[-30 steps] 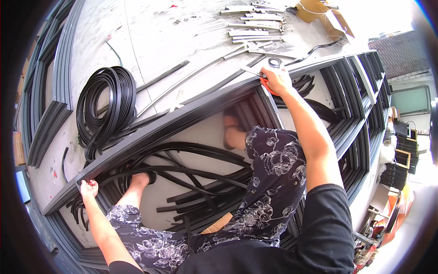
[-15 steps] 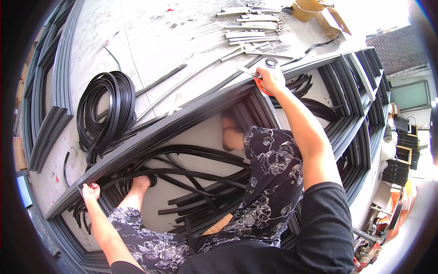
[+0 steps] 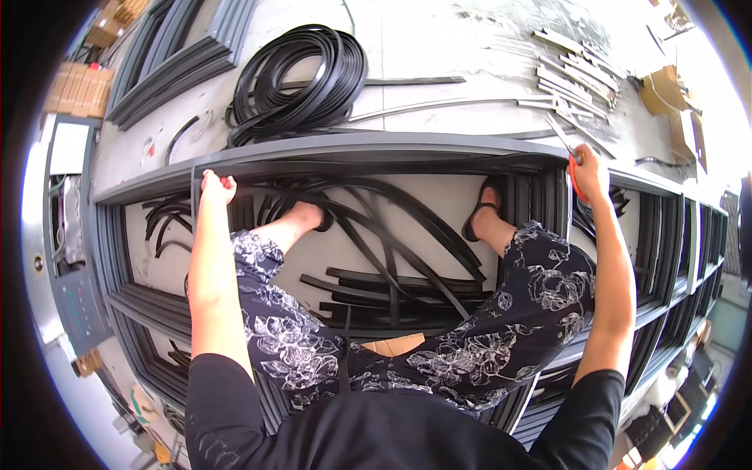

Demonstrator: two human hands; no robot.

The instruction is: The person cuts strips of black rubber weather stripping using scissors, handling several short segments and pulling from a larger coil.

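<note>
My right hand (image 3: 589,172) is closed on a pair of scissors (image 3: 578,174) with orange-red handles. Their blades point up and left, past the far rail of a dark grey metal frame (image 3: 376,143). At the frame's left crossbar, my left hand (image 3: 218,186) has its fingers pinched against the inner corner; whatever they hold is hidden. Between the hands, a dark strip (image 3: 376,169) runs along the inner side of the rail. Loose black rubber strips (image 3: 423,223) curve across the floor inside the frame, around my feet.
Beyond the rail lies a coil of black rubber strip (image 3: 345,66). Several pale metal offcuts (image 3: 576,78) lie at the far right, near a cardboard box (image 3: 664,92). More grey frames (image 3: 180,66) stand far left, beside a grey machine cabinet (image 3: 74,301).
The view has turned left, so the rail now lies almost level and the coil appears farther right. Both hands remain near the same frame corners, the right one still holding the scissors.
</note>
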